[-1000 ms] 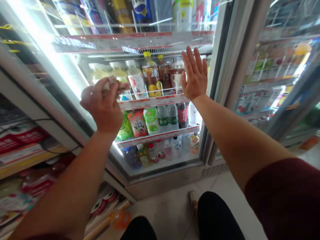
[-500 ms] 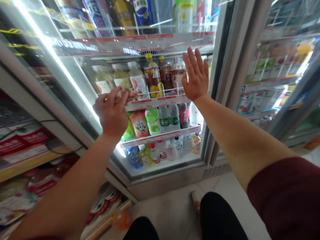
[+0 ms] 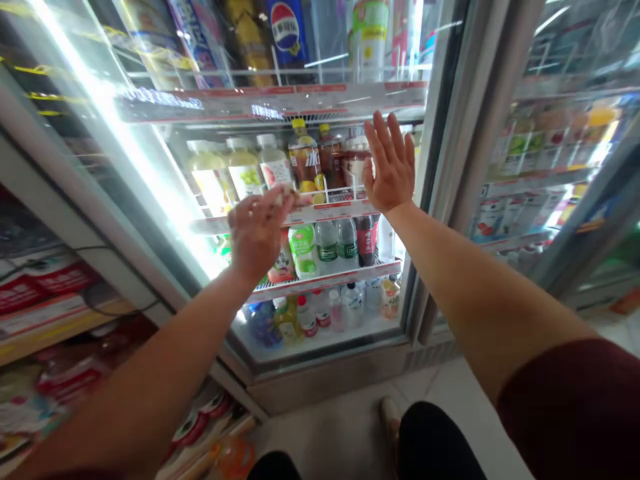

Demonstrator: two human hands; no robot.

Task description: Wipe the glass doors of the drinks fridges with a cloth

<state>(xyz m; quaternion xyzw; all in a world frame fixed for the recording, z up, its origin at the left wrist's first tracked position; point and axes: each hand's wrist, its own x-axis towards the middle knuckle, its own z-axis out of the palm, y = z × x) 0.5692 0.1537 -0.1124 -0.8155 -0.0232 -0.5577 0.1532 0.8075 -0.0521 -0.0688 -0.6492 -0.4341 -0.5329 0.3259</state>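
My left hand (image 3: pixel 257 233) is blurred by motion, its fingers closed around a small crumpled cloth (image 3: pixel 290 197) against the glass door (image 3: pixel 330 357) of a lit drinks fridge. Most of the cloth is hidden by the fingers, and its exact kind is hard to make out. Higher and to the right, my right hand (image 3: pixel 393 167) lies flat on the same glass with the fingers stretched out, holding nothing. Behind the pane, near the left hand, stand a pink-labelled white-capped bottle (image 3: pixel 275 163) and a yellow-capped tea bottle (image 3: pixel 305 157).
Bottles fill several fridge shelves, with a blue Pepsi bottle (image 3: pixel 287 30) on top. Another glass-fronted fridge (image 3: pixel 530 167) adjoins on the right. Shelves of red packages (image 3: pixel 47 287) stand at the left. An orange bottle (image 3: pixel 233 457) is on the floor near my legs.
My left hand has slid to the right and slightly down across the glass with the cloth. The right hand stays flat at about the same spot. The view has shifted slightly.
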